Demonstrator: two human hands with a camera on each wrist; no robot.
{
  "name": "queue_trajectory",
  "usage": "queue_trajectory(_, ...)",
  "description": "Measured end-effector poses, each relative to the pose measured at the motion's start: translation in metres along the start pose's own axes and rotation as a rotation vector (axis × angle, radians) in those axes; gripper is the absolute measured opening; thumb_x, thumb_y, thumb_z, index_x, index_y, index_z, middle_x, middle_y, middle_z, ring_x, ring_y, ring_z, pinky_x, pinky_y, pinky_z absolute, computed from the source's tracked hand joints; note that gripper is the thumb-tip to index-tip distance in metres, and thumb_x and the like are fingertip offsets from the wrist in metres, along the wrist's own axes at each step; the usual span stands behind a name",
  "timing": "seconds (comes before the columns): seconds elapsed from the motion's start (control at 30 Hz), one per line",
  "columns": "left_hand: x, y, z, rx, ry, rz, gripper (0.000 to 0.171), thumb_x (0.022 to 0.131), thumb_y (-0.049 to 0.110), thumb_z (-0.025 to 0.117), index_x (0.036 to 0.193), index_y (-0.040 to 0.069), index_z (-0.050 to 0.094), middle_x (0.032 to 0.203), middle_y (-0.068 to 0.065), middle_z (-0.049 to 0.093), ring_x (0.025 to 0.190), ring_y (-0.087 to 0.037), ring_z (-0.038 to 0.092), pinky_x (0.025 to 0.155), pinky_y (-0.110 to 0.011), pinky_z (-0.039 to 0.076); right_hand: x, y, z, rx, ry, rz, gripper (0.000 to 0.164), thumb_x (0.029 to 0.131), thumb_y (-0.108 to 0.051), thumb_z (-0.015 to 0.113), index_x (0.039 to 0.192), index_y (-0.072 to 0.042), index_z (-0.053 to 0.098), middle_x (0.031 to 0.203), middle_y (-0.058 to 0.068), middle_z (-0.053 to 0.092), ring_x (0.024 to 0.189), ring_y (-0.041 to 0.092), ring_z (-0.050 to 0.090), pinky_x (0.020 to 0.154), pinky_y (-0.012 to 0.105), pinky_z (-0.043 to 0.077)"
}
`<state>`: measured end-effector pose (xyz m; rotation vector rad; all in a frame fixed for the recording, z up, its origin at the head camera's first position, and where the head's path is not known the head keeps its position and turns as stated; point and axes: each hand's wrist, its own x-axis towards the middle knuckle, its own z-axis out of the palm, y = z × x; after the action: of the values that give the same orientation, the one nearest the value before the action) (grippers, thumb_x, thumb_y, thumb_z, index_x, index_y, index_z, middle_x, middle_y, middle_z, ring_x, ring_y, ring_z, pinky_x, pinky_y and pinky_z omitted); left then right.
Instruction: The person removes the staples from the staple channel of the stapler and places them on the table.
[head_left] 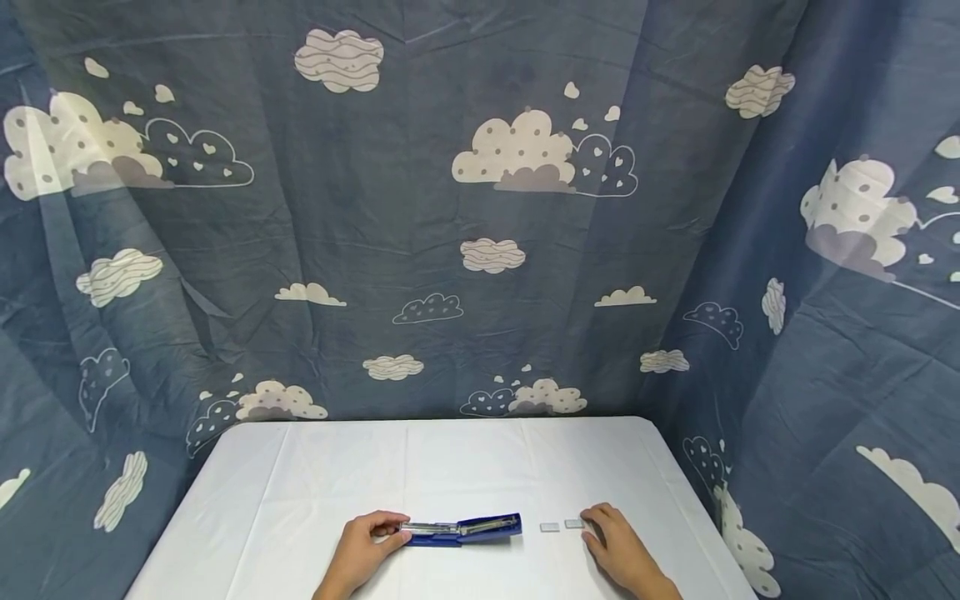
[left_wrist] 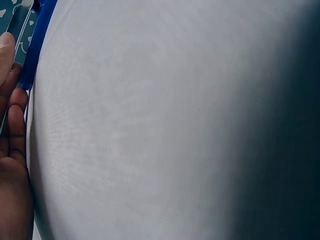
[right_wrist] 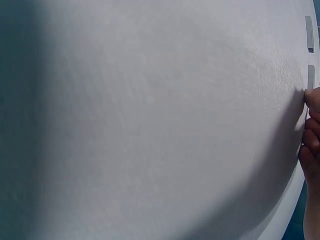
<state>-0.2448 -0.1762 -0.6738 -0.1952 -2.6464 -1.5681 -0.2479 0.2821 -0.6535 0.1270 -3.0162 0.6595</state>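
A blue stapler (head_left: 491,527) lies across the white table with its top swung back, baring the metal staple channel. My left hand (head_left: 363,546) pinches the stapler's left end between thumb and fingers. In the left wrist view, the stapler's blue edge (left_wrist: 36,55) shows at the upper left beside the fingers of that hand. To the right of the stapler lie two short grey strips of staples. My right hand (head_left: 621,547) holds the right end of the nearer strip (head_left: 573,523) at its fingertips. The other strip (head_left: 550,527) sits between this one and the stapler.
The white-covered table (head_left: 450,454) runs back to a dark blue curtain (head_left: 420,217) printed with clouds. More of this cloth hangs at the left and right sides, close to the table's edges.
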Motion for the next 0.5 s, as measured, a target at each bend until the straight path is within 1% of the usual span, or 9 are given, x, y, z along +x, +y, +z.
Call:
queue_trajectory(0.27, 0.0019, 0.0005, 0.0008, -0.008, -0.007, -0.001, 0.026, 0.083, 0.037, 0.086, 0.104, 0.023, 0.08, 0.093, 0.008, 0.076, 0.083, 0.001, 0.064, 0.078, -0.02, 0.054, -0.0012, 0.0005, -0.001, 0.013, -0.016, 0.013, 0.032, 0.094, -0.017, 0.073, 0.125, -0.01, 0.068, 0.131, 0.01, 0.063, 0.13, 0.037, 0.059, 0.109, 0.052, 0.047)
queue_trajectory(0.4, 0.0011, 0.0025, 0.001, 0.003, -0.004, 0.016, 0.027, 0.083, 0.036, 0.086, 0.105, 0.021, 0.08, 0.094, 0.007, 0.076, 0.083, 0.001, 0.063, 0.077, -0.021, 0.054, -0.0009, 0.0002, -0.0022, 0.03, -0.031, 0.013, 0.034, 0.094, -0.016, 0.073, 0.127, -0.009, 0.067, 0.132, 0.011, 0.062, 0.131, 0.037, 0.058, 0.11, 0.053, 0.047)
queue_trajectory(0.5, -0.002, 0.0027, 0.0009, 0.013, -0.004, 0.033, 0.031, 0.083, 0.035, 0.086, 0.108, 0.019, 0.079, 0.098, 0.006, 0.077, 0.085, 0.0, 0.063, 0.078, -0.021, 0.055, -0.0031, -0.0031, -0.0048, 0.049, -0.043, 0.02, 0.035, 0.095, -0.016, 0.071, 0.128, -0.007, 0.066, 0.132, 0.011, 0.062, 0.131, 0.038, 0.058, 0.109, 0.053, 0.047)
